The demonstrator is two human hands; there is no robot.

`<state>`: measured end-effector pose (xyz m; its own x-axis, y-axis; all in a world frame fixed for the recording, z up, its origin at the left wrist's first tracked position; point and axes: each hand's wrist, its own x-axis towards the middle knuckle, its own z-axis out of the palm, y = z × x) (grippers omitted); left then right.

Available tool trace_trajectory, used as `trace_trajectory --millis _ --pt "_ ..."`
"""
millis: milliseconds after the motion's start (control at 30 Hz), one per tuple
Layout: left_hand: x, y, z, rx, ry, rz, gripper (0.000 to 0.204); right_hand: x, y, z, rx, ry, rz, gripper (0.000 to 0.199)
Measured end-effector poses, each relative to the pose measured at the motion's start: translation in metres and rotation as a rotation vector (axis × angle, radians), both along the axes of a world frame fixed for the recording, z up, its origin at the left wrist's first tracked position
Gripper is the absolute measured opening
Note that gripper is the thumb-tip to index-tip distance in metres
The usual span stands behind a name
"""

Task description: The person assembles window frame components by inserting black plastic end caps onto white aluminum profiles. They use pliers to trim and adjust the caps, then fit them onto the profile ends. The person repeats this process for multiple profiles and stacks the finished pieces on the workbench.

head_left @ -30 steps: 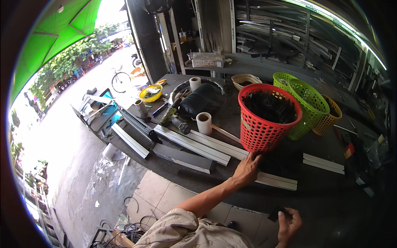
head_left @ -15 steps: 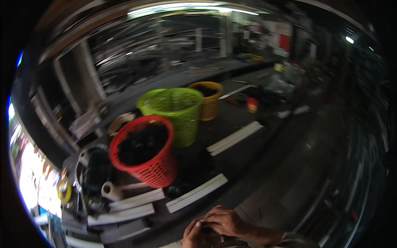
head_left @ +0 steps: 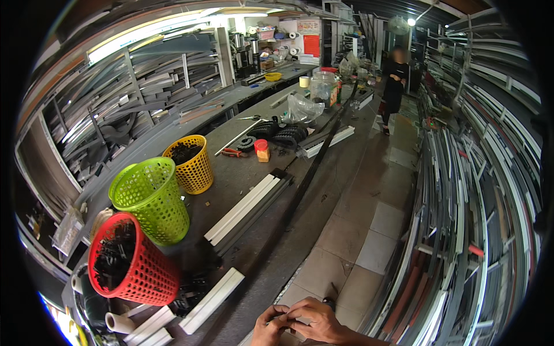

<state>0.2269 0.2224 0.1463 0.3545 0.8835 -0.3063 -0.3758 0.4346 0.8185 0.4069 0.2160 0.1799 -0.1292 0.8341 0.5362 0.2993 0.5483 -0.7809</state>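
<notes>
At the bottom of the view, my left hand (head_left: 269, 326) and my right hand (head_left: 316, 320) meet with their fingertips pressed together. Both are closed; whatever lies between the fingers, if anything, is hidden or too small to name. They are held just off the near edge of the dark workbench (head_left: 277, 230). On the bench, to the left of my hands, lies a short white profile piece (head_left: 212, 300). Beyond it a red perforated basket (head_left: 151, 271) of small black parts leans toward me, with loose black parts (head_left: 193, 291) beside it.
Green (head_left: 164, 213) and yellow baskets (head_left: 199, 170) stand farther along the bench. White profiles (head_left: 242, 210), red-handled pliers (head_left: 234, 153), a red-lidded jar (head_left: 262, 151) and a plastic bag (head_left: 303, 109) lie beyond. Long profiles fill the right-hand rack (head_left: 456, 230). A person (head_left: 396, 86) stands in the aisle.
My view has swung to the right, so the baskets sit farther left and the aisle, rack and person show clearly. My hands stay together at the bottom.
</notes>
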Motion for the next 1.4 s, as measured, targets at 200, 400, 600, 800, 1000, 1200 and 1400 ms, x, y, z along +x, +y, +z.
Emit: trace_trajectory --millis 200,400,600,800,1000,1200,1400 --pt "0.124 0.08 -0.008 -0.046 -0.074 -0.115 0.029 0.137 0.032 0.002 -0.128 0.081 -0.168 0.016" --pt "0.243 0.123 0.007 -0.049 -0.171 -0.198 0.029 0.283 0.051 0.01 -0.247 -0.017 -0.378 0.013" --pt "0.285 0.175 0.016 -0.08 -0.077 -0.226 0.027 0.34 0.105 -0.005 -0.322 0.239 -0.452 0.014" --pt "0.249 0.274 0.051 0.203 0.02 0.269 0.026 0.39 0.173 -0.012 -0.449 0.166 -0.272 0.017" --pt "0.317 0.378 0.054 0.281 0.071 0.259 0.025 0.446 0.247 -0.019 -0.484 0.024 -0.333 0.014" --pt "0.437 0.45 0.034 0.161 -0.051 -0.042 0.017 0.504 0.315 0.007 -0.426 -0.021 -0.331 0.019" --pt "0.479 0.497 0.025 0.217 0.217 -0.114 0.02 0.545 0.375 0.01 -0.553 0.02 -0.361 0.02"
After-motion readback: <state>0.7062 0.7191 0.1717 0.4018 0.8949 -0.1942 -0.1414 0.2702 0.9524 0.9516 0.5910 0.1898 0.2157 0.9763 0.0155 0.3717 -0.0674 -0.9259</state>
